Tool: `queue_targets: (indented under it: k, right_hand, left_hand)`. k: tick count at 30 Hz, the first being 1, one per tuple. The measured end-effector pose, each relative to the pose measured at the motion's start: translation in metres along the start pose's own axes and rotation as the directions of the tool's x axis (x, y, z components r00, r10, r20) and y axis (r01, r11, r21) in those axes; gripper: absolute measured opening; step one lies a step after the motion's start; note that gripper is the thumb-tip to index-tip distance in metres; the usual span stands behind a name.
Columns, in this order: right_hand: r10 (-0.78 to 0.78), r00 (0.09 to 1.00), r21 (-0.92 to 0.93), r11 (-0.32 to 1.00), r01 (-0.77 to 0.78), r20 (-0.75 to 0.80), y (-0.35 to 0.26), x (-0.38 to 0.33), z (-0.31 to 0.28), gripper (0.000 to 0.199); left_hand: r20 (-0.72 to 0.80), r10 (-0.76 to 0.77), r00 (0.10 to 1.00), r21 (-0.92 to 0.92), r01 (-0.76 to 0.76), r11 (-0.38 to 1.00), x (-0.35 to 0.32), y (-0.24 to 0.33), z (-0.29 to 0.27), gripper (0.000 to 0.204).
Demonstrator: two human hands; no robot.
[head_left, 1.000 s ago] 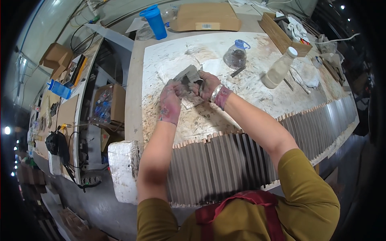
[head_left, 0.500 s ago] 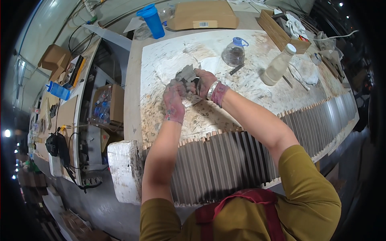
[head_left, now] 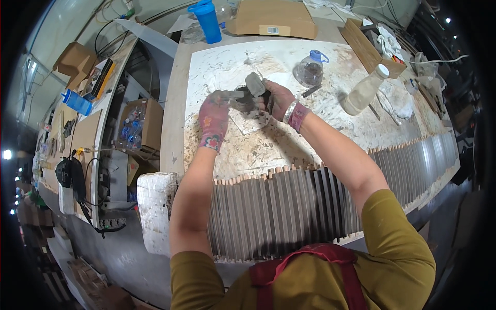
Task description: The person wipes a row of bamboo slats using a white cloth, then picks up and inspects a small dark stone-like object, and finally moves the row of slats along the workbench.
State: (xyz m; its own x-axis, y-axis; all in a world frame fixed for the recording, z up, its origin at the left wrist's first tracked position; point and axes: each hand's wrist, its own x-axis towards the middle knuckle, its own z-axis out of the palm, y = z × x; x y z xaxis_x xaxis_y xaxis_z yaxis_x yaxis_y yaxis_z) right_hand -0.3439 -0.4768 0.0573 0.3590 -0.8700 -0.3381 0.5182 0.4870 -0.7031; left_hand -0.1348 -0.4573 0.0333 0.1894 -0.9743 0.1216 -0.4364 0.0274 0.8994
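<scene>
My left hand (head_left: pixel 214 114), in a stained pink floral glove, is over the far left part of the smeared white board (head_left: pixel 206 155). Its fingers are closed towards a small greyish piece that I cannot make out. Opposite it, my right hand (head_left: pixel 280 101), gloved alike with a shiny band at the wrist, grips a grey, block-like lump (head_left: pixel 254 83) that sticks up past the thumb. Between the hands sits a dark, rounded mass (head_left: pixel 243 103), partly hidden by fingers. A pale flat piece (head_left: pixel 250 123) lies just below them.
A long row of grey strips (head_left: pixel 279 212) lines the near edge, beside a wrapped white block (head_left: pixel 156 212). To the right stand a clear jug (head_left: pixel 310 71), a cloudy bottle (head_left: pixel 364 92) and a wooden box (head_left: pixel 364 49). Behind are a blue cup (head_left: pixel 208 23) and a carton (head_left: pixel 274 18).
My hands have moved apart, the left one outward to the left. The grey mass they were bunched around now shows as a block-like lump and a dark rounded part. The view has shifted slightly.
</scene>
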Motion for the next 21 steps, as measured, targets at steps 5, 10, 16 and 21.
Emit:
queue_targets:
  k: [5, 10, 16, 21]
  right_hand:
    - [-0.264, 0.963, -0.413, 0.884, 0.216, -0.06, 0.005, 0.011, 0.02, 0.033]
    - [-0.143, 0.988, -0.661, 0.736, 0.146, 0.059, -0.006, -0.011, 0.013, 0.034]
    - [-0.287, 0.769, -0.789, -0.451, 0.418, 0.571, 0.019, 0.039, -0.013, 0.041]
    - [-0.497, 0.842, -0.927, 0.172, 0.332, 0.209, 0.024, 0.006, 0.029, 0.041]
  left_hand:
    - [0.059, 0.301, 0.952, 0.413, -0.298, 0.86, -0.012, 0.034, -0.002, 0.027]
    - [0.145, 0.44, 0.886, 0.577, -0.437, 0.69, 0.004, 0.023, -0.008, 0.021]
    - [0.127, 0.24, 0.962, 0.117, -0.255, 0.96, 0.018, 0.0, 0.007, 0.036]
    - [0.119, 0.424, 0.898, 0.426, -0.433, 0.795, 0.022, -0.011, -0.015, 0.017]
